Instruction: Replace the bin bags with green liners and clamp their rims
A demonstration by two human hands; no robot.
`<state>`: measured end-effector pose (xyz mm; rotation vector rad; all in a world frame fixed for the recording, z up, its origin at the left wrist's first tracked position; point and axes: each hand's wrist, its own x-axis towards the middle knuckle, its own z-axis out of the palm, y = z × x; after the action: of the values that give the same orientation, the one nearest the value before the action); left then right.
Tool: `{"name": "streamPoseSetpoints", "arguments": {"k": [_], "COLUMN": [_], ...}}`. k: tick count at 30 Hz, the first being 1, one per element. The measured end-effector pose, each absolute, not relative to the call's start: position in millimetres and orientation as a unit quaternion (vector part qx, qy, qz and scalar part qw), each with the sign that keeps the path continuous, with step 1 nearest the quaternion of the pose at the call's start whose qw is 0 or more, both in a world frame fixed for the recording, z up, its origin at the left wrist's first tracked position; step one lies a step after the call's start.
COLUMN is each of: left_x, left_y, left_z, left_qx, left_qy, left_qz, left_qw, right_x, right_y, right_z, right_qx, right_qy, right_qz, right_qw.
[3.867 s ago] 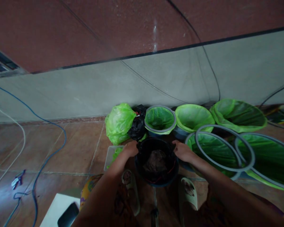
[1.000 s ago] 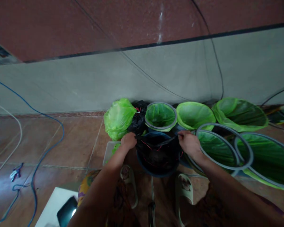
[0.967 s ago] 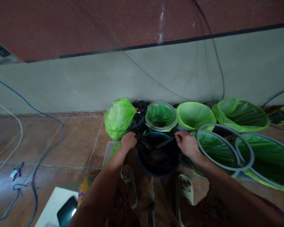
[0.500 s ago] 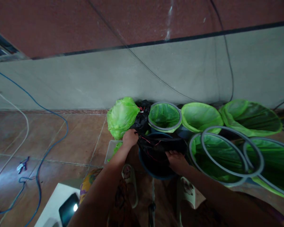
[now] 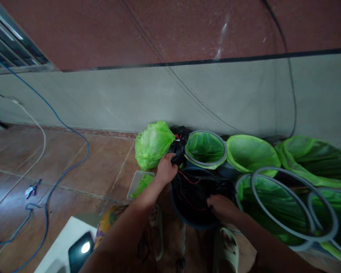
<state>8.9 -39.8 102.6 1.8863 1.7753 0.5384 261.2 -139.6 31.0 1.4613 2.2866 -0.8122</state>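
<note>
A dark blue bin point(image 5: 197, 223) stands on the tiled floor in front of me, lined with a black plastic bag point(image 5: 197, 187) that has red drawstrings. My left hand point(image 5: 166, 169) is closed on the bag's edge at the bin's far left rim. On the near right side of the rim, my right hand point(image 5: 221, 207) pinches the black bag with curled fingers. The bag's top is gathered across the bin's mouth.
A knotted green bag point(image 5: 153, 143) and a black bag point(image 5: 179, 146) lie by the wall. Several green-lined bins with grey rings point(image 5: 206, 148) crowd the right. A white tray with green scraps point(image 5: 139, 185), sandals point(image 5: 226, 247), cables point(image 5: 47, 189) and a phone point(image 5: 80, 252) are on the floor.
My right hand came off the bin's far right rim and dropped to the near right side, pulling the bag inward. The left hand kept its grip. The view shifted left.
</note>
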Motion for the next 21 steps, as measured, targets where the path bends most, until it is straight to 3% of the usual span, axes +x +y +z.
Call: {"name": "streamPoseSetpoints", "arguments": {"k": [3, 7, 9, 13, 21], "left_x": [23.4, 43.7, 49.5, 51.9, 59.7], "left_y": [-57.0, -94.6, -112.5, -131.2, -130.3], "left_z": [112.3, 89.1, 66.5, 31.9, 17.1], "left_qx": [0.78, 0.884, 0.902, 0.904, 0.9], "left_qy": [0.517, 0.345, 0.329, 0.331, 0.34], "left_qz": [0.199, 0.036, -0.047, -0.1, -0.171], "left_qw": [0.291, 0.314, 0.276, 0.253, 0.212], "right_x": [266.7, 268.9, 269.5, 270.9, 271.4], "right_y": [-144.4, -147.7, -146.8, -144.1, -140.0], "right_z": [30.9, 34.5, 37.3, 43.7, 63.8], "right_qx": [0.513, 0.526, 0.521, 0.511, 0.517], "right_qy": [0.791, 0.787, 0.788, 0.787, 0.769], "right_qz": [-0.305, -0.307, -0.317, -0.341, -0.375], "right_qw": [0.134, 0.094, 0.083, 0.058, 0.033]}}
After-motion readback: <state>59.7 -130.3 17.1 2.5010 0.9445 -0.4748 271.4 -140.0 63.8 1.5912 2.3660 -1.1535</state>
